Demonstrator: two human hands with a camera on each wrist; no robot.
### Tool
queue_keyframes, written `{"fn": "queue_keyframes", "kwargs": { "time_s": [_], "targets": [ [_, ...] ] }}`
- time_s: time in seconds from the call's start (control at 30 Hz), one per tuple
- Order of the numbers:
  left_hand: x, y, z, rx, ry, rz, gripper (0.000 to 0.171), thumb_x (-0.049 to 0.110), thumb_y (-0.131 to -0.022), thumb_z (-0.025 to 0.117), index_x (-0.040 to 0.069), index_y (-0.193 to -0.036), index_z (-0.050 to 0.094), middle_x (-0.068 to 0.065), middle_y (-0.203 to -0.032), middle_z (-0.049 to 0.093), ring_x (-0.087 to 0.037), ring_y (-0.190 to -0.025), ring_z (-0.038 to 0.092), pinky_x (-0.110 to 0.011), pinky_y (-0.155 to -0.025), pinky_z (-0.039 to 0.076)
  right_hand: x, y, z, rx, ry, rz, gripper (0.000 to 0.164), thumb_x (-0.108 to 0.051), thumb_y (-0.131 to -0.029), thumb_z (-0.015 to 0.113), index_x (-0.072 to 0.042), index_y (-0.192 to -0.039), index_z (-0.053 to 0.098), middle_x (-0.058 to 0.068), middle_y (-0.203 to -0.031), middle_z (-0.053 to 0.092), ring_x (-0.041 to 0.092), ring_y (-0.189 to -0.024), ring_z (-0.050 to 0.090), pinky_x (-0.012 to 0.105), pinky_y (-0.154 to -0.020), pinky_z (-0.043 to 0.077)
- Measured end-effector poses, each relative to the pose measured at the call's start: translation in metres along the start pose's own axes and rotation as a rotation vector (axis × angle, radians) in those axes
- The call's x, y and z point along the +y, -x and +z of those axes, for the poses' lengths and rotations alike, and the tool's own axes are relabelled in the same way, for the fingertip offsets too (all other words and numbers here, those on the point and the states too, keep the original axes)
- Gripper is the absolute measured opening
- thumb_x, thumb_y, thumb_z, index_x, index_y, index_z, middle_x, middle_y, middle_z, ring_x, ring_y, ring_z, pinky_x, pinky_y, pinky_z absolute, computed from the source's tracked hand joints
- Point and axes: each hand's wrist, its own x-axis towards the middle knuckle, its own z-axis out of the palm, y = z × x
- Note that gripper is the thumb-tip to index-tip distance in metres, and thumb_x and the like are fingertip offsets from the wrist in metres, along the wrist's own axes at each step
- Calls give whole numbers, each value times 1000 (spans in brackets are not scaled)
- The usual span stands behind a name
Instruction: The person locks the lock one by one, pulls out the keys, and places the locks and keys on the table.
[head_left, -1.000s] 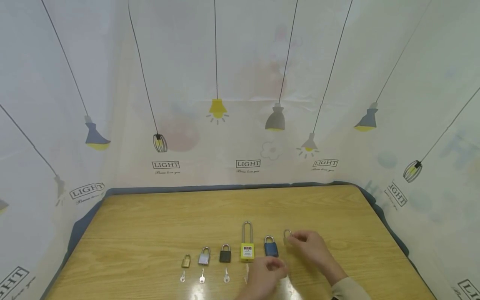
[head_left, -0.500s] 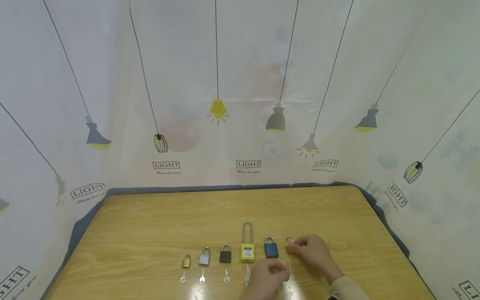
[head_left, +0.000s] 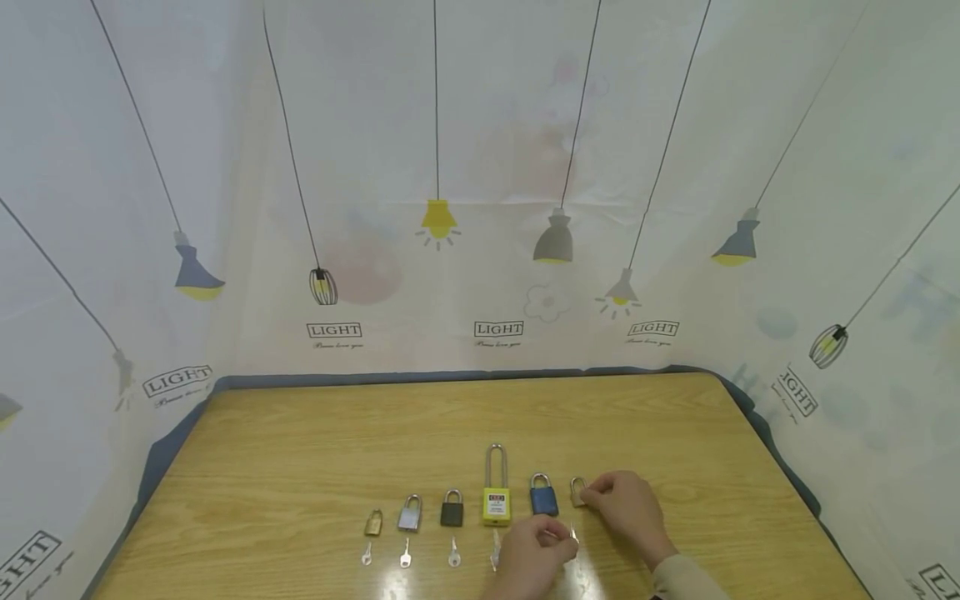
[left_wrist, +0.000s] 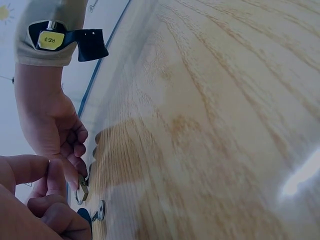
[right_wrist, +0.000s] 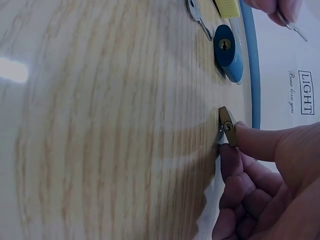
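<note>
My right hand (head_left: 626, 510) pinches a small brass padlock (right_wrist: 228, 126) between thumb and fingers, at the right end of a row of padlocks. Its keyhole end faces the right wrist camera, and the padlock lies at or very close to the tabletop. My left hand (head_left: 528, 554) pinches a small silver key (right_wrist: 295, 27) above the table, its blade sticking out past the fingertips. Left of the brass padlock is a blue padlock (head_left: 543, 500) with its shackle pointing away. Another key (right_wrist: 200, 19) lies before the blue padlock; the left hand hides it in the head view.
Farther left in the row lie a yellow long-shackle padlock (head_left: 497, 506), a black padlock (head_left: 452, 512), a silver padlock (head_left: 409, 517) and a small brass-coloured padlock (head_left: 373, 525). Keys (head_left: 454, 552) lie below them on the wooden table (head_left: 300, 450). Printed cloth walls surround it.
My right hand has drawn the brass padlock nearer and set it lower, level with the row. The left hand has barely moved, and its key shows more clearly now.
</note>
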Motion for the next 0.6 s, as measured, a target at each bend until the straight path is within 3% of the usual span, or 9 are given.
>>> {"fn": "queue_keyframes", "kwargs": {
  "time_s": [0.4, 0.6],
  "targets": [
    [-2, 0, 1, -3, -19, 48, 11, 22, -78, 76, 17, -79, 65, 10, -74, 60, -7, -69, 52, -26, -59, 43, -2, 0, 0, -9, 56, 40, 19, -32, -79, 72, -13, -81, 68, 4, -86, 69, 17, -74, 57, 33, -59, 41],
    [-4, -4, 5, 4, -36, 6, 11, 24, -78, 76, 19, -80, 65, 9, -72, 61, -8, -65, 54, -28, -56, 44, -3, 1, -1, -24, 69, 52, 20, -31, -79, 73, -12, -80, 68, 2, -83, 68, 17, -71, 55, 33, -57, 41]
  ]
}}
